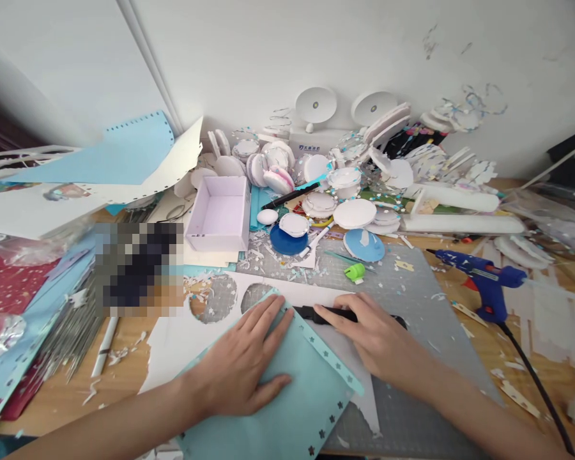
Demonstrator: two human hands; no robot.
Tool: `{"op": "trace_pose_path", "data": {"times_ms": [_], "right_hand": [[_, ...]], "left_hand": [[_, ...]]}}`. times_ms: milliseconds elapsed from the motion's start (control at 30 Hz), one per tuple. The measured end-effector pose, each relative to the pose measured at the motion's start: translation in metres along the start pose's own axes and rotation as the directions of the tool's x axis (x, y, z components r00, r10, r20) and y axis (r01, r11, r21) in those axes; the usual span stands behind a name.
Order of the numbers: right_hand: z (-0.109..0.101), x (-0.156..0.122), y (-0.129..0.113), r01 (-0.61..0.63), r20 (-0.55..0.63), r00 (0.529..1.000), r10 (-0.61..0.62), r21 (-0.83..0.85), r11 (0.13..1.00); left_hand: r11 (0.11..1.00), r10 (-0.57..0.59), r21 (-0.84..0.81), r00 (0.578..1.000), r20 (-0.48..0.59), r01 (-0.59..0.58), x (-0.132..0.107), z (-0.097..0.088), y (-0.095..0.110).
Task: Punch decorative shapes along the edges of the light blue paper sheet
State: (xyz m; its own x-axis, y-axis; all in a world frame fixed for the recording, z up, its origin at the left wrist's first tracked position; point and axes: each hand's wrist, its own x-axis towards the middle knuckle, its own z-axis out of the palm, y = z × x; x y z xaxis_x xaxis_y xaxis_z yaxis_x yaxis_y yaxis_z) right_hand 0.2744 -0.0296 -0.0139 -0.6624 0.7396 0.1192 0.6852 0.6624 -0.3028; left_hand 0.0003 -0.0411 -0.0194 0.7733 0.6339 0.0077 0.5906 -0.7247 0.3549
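Pressing left hand (242, 370), released and flat, on light-blue paper sheet (292, 412) near surface's front edge; clenching right hand (374, 338) around black tool (303, 313) on cutting mat (412, 287).

Mostly hidden under right hand (374, 338): black tool (304, 312). Cut off at bottom edge: blue sheet (297, 399). Pixelated, left of centre: dark patch (138, 268).

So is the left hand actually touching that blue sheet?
Touching. The head view shows the left hand lying flat on the blue sheet, palm and fingers spread on its surface with no gap.
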Motion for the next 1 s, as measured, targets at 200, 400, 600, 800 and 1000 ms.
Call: {"op": "trace_pose_path", "data": {"times_ms": [200,400,600,800,1000], "right_hand": [[0.006,0.015,-0.001,0.012,-0.055,0.998,-0.015,-0.054,0.998],[0.013,0.036,-0.001,0.025,-0.072,0.997,-0.035,-0.132,0.991],[-0.001,0.007,0.011,-0.137,-0.302,0.949,0.092,-0.130,0.982],[-0.008,-0.053,0.052,-0.406,-0.374,0.878,0.298,-0.256,0.877],[-0.006,-0.062,0.031,-0.414,-0.422,0.856,0.299,-0.214,0.885]], "left_hand": [[0.999,0.027,0.033,1.000,0.011,-0.027,0.002,-0.002,0.001],[0.999,0.051,0.011,0.999,0.007,-0.051,0.002,-0.002,0.000],[0.998,0.058,-0.027,0.998,0.019,-0.057,0.002,-0.004,-0.001],[1.000,0.019,0.011,0.998,-0.062,-0.018,0.015,-0.002,-0.003],[1.000,-0.020,0.016,0.998,-0.066,0.021,0.048,-0.010,-0.004]]}}
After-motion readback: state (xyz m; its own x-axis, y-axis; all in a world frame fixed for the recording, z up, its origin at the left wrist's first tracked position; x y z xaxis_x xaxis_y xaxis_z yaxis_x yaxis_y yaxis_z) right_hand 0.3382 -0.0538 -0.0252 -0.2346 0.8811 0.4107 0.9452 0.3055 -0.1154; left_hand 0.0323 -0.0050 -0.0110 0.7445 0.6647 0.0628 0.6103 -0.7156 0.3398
